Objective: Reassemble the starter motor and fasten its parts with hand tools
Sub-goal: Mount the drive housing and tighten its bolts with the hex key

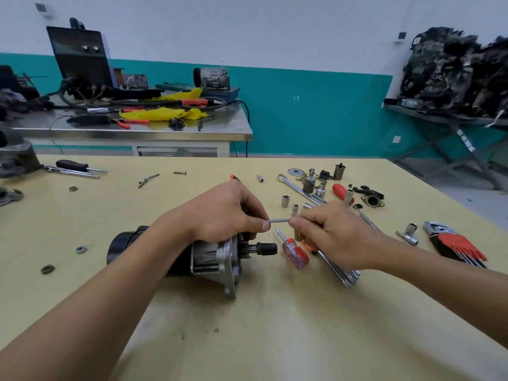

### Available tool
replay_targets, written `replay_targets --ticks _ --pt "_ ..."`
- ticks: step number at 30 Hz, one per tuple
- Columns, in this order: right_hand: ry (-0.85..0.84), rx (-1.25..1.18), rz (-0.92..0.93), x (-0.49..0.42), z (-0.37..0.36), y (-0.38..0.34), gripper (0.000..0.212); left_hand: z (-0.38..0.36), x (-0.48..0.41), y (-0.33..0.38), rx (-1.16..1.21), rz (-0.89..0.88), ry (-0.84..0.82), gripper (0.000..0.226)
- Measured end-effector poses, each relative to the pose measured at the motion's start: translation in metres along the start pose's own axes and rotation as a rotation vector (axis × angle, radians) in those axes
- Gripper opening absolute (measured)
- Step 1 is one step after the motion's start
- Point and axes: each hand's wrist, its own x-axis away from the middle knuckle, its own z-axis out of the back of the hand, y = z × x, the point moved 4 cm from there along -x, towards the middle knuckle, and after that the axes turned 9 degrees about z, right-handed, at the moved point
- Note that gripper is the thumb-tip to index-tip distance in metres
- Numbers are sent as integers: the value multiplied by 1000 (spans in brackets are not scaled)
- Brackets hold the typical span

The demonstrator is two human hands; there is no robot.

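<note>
The starter motor lies on its side on the yellow table, black body to the left, silver flange and dark pinion shaft pointing right. My left hand rests over the motor's top and pinches the left end of a thin grey metal rod. Just right of it, my right hand pinches the rod's other end with thumb and forefinger. The rod hangs level above the pinion shaft. A short red-handled screwdriver lies on the table under the rod.
Sockets, a long wrench, an orange screwdriver and small motor parts lie behind my right hand. A hex key set sits far right. Loose nuts lie at left. A steel bench stands beyond.
</note>
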Motion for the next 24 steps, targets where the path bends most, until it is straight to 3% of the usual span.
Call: replay_targets --ticks 3,5,7,11,14,18,21,23,24 --pt "-67 -656 -575 4 -6 4 44 0 -1 0 -12 3 -7 19" --pt "-129 -798 -687 5 -4 0 43 0 0 0 -10 3 -16 18" --pt "-178 -582 -495 1 3 -3 44 0 0 0 -10 -1 -26 17" --pt "-131 497 379 5 19 -17 48 0 1 -2 -7 -5 -25 14" --pt "6 779 748 11 20 -15 41 0 0 -2 -10 -3 -34 15" --pt "158 846 878 8 13 -11 26 0 1 -2 -12 -5 -43 17" --pt "164 775 883 5 10 -13 26 0 0 -2 -15 -14 -39 14" --pt "147 565 745 0 11 -15 32 -1 0 -3 -3 -22 -40 12" --pt "148 402 580 -3 11 -13 35 -1 0 -3 6 -24 -43 11"
